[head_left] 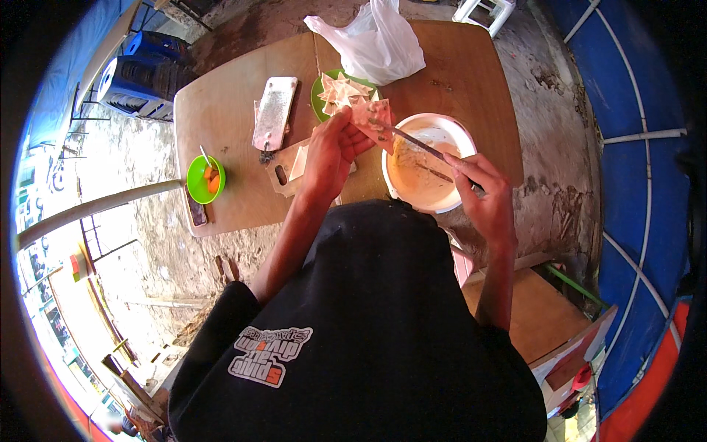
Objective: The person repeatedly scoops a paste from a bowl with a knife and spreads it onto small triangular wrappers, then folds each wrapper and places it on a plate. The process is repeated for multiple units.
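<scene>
Wrapper sheet (372,118), a thin square speckled with red, is being held above the wooden table (228,110) in the person's left hand (329,151), whose fingers are curling closed around its lower edge. It is hovering between the green plate (318,92) and the white bowl (434,158). The right hand (482,188) is gripping the handle end of a long thin knife (412,140), fingers closed on it, and the tip of the blade is touching the sheet. The blade is crossing over the rim of the bowl, which is sitting on the table's near right part and is holding an orange-brown paste.

More folded sheets are lying stacked on the green plate, just behind the held one. A white plastic bag (379,44) is resting beyond the plate. A flat metal grater (275,110) is lying left of the plate, and a small green bowl (204,179) with orange pieces and a spoon is standing near the table's left edge. A wooden cutting board (289,171) is showing partly beneath the left wrist.
</scene>
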Demonstrator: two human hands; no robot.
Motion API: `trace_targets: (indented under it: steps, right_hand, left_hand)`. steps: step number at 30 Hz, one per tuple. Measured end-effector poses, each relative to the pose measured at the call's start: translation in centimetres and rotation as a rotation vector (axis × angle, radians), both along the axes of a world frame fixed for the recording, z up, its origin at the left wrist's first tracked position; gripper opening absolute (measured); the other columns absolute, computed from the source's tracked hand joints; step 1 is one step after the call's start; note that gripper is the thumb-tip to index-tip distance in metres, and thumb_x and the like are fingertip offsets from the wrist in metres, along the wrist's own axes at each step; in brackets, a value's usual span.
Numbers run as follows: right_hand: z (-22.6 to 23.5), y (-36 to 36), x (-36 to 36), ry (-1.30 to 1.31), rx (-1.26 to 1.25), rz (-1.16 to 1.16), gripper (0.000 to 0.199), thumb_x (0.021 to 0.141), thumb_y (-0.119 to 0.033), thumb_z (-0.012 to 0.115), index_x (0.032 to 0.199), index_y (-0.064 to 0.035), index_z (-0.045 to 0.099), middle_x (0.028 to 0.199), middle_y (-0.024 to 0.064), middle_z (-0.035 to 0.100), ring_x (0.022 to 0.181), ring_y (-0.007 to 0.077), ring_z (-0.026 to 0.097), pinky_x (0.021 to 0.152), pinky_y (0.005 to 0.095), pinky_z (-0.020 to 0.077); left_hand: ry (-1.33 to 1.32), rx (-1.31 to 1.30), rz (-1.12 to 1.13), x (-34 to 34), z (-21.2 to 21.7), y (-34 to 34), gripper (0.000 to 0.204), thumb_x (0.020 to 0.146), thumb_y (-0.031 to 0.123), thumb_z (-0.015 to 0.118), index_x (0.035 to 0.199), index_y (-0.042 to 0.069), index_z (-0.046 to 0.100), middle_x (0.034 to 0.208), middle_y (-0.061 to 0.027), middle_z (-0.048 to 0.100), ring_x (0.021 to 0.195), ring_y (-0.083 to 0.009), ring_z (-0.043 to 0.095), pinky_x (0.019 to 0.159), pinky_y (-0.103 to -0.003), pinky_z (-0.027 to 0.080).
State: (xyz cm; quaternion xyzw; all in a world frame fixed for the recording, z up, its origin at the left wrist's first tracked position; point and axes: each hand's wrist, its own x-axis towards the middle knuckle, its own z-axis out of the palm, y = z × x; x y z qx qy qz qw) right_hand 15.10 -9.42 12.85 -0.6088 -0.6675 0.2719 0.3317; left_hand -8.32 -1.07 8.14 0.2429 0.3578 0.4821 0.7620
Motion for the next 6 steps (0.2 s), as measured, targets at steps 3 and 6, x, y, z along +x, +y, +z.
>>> trace_targets:
  steps: [3, 6]
  right_hand:
    - [-0.12, -0.28, -0.22, -0.025, 0.007, 0.008, 0.029, 0.086, -0.003, 0.062, 0.113, -0.0072, 0.069, 0.09, 0.0106, 0.065, 0.076, 0.0194, 0.063, 0.068, 0.0315, 0.05]
    - [-0.28, -0.48, -0.48, -0.108, 0.045, 0.006, 0.028, 0.086, -0.004, 0.063, 0.113, -0.0068, 0.069, 0.093, 0.0107, 0.065, 0.079, 0.0208, 0.064, 0.071, 0.0332, 0.0507]
  left_hand:
    - [-0.012, -0.018, 0.011, 0.13, 0.22, 0.05, 0.039, 0.103, 0.024, 0.034, 0.116, -0.008, 0.053, 0.116, -0.0218, 0.063, 0.106, -0.0273, 0.064, 0.097, -0.037, 0.048]
    - [-0.003, -0.022, 0.024, 0.34, 0.4, -0.13, 0.04, 0.103, 0.025, 0.034, 0.119, -0.007, 0.052, 0.119, -0.0225, 0.062, 0.11, -0.0278, 0.062, 0.1, -0.037, 0.047]
